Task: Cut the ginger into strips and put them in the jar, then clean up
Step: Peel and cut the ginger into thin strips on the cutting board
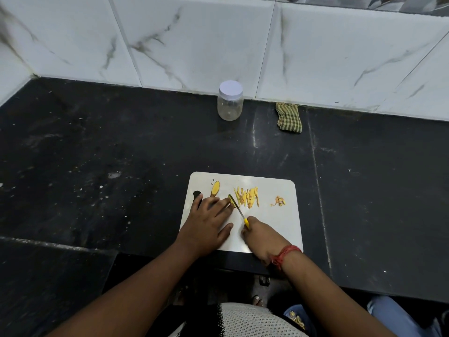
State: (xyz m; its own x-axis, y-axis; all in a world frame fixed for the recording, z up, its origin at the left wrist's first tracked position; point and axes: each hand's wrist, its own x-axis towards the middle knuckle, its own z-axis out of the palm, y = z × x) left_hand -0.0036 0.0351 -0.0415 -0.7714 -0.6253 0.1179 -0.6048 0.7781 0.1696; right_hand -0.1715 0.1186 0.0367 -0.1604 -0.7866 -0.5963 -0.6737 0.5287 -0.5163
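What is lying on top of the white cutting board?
Cut ginger strips, a ginger half, peel scraps, both hands and a knife. The left hand covers the piece being cut.

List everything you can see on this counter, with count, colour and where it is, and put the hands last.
Cutting board: one, white, near counter edge.
Ginger strips: one pile, yellow, board middle.
Ginger half: one, yellow-brown, board's left end.
Peel scraps: small heap, tan, board right.
Knife: one, yellow handle, on board.
Jar: one, clear, white lid on, by wall.
Cloth: one, green checked, right of jar.
Left hand: steadies ginger.
Right hand: grips knife.
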